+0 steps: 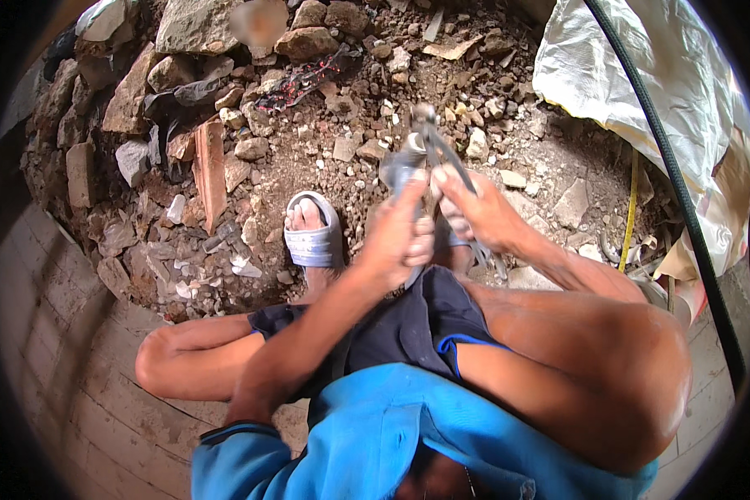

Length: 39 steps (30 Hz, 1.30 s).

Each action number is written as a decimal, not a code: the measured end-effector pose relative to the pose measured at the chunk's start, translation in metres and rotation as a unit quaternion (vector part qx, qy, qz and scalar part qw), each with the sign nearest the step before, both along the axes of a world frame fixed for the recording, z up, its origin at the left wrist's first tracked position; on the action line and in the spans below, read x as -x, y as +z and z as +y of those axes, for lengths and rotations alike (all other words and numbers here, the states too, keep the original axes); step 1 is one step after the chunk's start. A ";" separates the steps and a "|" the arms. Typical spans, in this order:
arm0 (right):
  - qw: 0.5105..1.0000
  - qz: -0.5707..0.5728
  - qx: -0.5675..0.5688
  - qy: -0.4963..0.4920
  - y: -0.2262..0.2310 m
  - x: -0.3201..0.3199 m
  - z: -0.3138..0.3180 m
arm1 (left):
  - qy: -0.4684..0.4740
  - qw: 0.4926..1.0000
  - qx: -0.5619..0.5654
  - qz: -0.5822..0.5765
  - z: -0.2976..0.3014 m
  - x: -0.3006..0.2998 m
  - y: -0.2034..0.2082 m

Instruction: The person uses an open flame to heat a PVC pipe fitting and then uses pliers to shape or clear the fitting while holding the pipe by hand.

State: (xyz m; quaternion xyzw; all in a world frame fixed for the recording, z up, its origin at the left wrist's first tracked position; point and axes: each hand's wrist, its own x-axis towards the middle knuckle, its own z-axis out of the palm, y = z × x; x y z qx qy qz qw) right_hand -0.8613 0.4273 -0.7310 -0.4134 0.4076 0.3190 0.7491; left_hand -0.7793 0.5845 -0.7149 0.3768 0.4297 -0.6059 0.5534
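My hands are close together in front of my knees, above the rubble. My left hand (404, 237) is closed around a grey pipe-like piece (397, 169) with a pale round end. Beside it, my right hand (479, 212) grips the slim arm of a grey metal tool (425, 123) that looks like pliers. Its blunt head points away from me and meets or overlaps the end of the grey piece; blur hides whether they touch. Grey strands or ends hang below my hands. My left foot, in a pale blue sandal (314, 237), rests on the ground nearby.
Broken rubble (342, 125) covers the ground ahead, with big stones (196, 25) at the far left and a reddish brick shard (210, 171). Small embers (296, 87) seem to glow among the stones. At right are a white plastic sheet (596, 67), a black cable (654, 125) and a yellow strip (632, 208).
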 end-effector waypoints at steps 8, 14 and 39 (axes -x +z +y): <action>0.845 -0.221 0.413 0.259 -0.008 0.015 -0.067 | -0.032 0.966 -0.041 -0.255 0.021 -0.042 -0.003; 0.962 -0.111 0.086 0.234 0.024 -0.009 -0.079 | -0.096 0.928 -0.047 -0.356 0.021 -0.037 -0.025; 0.921 -0.027 -0.382 0.065 0.020 -0.021 -0.104 | -0.144 0.756 0.015 -0.638 0.035 -0.025 -0.083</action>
